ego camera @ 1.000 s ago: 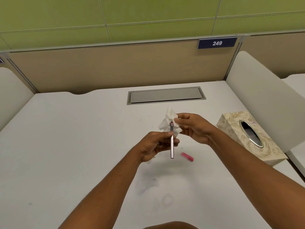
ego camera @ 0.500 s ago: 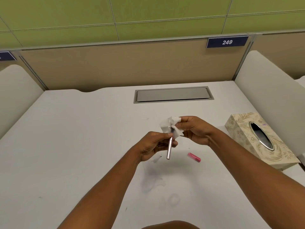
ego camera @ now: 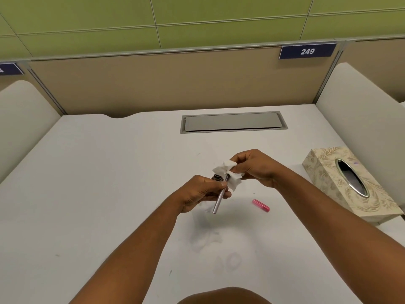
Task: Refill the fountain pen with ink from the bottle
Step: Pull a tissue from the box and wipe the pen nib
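Since the earlier frame your pen point(ego camera: 219, 195) is tilting further, its free end now swinging down toward the left, and a dark bottle top point(ego camera: 217, 177) is showing just behind your left hand, where it was hidden before. On the left, a white divider point(ego camera: 22, 119) is standing at the edge of the white desk point(ego camera: 98, 183). Your left hand point(ego camera: 202, 191) is closing its fingers around the middle of the silver pen, holding it above the desk with the lower end pointing toward you. How much of the bottle is there you cannot tell, since your hand is covering all but its top. At the pen's upper end, a crumpled white tissue point(ego camera: 229, 174) is wrapping the tip, so the nib itself is hidden. Your right hand point(ego camera: 254, 166) is pinching that tissue between fingertips and thumb. A small pink cap point(ego camera: 260, 205) is lying on the desk near the pen, apart from both hands. Behind, a grey cable hatch point(ego camera: 233, 122) is sitting flush in the desk. Far right, a patterned tissue box point(ego camera: 348, 185) is resting by the other divider.
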`<control>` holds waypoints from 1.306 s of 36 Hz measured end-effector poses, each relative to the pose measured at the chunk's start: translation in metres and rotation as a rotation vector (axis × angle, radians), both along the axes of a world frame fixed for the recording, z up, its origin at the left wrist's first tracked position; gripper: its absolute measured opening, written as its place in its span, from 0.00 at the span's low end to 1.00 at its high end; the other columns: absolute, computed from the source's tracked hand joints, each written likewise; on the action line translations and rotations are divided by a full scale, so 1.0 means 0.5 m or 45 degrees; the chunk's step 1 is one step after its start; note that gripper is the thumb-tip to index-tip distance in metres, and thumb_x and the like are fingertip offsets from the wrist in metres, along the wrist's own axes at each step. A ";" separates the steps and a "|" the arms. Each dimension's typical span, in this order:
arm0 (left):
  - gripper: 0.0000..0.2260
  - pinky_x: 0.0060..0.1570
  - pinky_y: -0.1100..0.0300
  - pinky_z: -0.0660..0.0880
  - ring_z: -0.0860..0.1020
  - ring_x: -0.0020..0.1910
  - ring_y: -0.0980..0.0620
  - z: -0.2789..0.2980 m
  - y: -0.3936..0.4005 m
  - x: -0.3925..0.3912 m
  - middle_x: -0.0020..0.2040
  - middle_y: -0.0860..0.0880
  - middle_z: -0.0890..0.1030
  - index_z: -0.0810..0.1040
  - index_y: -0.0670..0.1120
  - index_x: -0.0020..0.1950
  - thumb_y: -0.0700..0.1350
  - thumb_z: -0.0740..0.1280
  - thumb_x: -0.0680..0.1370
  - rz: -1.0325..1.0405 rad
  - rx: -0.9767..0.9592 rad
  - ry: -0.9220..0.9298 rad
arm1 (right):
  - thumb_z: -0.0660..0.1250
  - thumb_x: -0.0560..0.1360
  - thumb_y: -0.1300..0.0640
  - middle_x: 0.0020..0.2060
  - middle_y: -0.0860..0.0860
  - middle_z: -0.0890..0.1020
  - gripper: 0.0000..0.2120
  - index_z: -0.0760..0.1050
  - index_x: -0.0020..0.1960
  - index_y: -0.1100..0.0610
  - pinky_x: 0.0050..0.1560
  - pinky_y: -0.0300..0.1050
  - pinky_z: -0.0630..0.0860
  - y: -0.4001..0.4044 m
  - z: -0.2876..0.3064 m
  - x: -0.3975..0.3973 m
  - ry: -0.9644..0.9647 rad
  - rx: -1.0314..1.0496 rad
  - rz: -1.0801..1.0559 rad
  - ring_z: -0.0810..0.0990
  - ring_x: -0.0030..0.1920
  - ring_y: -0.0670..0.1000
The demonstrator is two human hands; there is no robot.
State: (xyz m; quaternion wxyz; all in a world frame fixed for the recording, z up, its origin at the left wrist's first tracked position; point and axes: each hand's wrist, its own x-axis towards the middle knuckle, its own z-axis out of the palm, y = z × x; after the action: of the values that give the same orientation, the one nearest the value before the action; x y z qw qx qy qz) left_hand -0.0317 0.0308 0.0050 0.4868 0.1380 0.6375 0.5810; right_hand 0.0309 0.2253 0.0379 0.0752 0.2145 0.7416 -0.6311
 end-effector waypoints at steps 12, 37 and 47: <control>0.09 0.50 0.61 0.79 0.85 0.53 0.45 0.015 -0.020 -0.015 0.49 0.40 0.87 0.85 0.38 0.51 0.44 0.70 0.79 0.043 0.046 -0.002 | 0.65 0.77 0.71 0.47 0.57 0.83 0.12 0.79 0.57 0.63 0.42 0.44 0.83 -0.001 -0.017 -0.009 0.069 -0.433 -0.274 0.82 0.44 0.54; 0.09 0.51 0.60 0.80 0.85 0.48 0.49 0.011 -0.031 -0.005 0.46 0.42 0.87 0.84 0.39 0.49 0.43 0.67 0.81 0.064 0.053 -0.020 | 0.67 0.78 0.65 0.50 0.53 0.87 0.11 0.85 0.53 0.54 0.50 0.54 0.70 -0.020 -0.032 0.020 0.219 -0.174 0.117 0.76 0.47 0.54; 0.09 0.48 0.61 0.80 0.86 0.47 0.49 0.011 -0.035 -0.004 0.45 0.42 0.87 0.84 0.38 0.50 0.42 0.68 0.80 0.031 0.028 -0.030 | 0.72 0.76 0.57 0.46 0.58 0.83 0.09 0.84 0.54 0.59 0.49 0.50 0.68 -0.037 -0.044 0.021 0.205 -0.260 0.119 0.70 0.45 0.56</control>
State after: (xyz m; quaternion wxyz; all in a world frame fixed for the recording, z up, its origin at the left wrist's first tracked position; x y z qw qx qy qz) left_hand -0.0337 0.0133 0.0107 0.4854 0.1287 0.6270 0.5955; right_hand 0.0413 0.2070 0.0158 0.0661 0.1197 0.6863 -0.7144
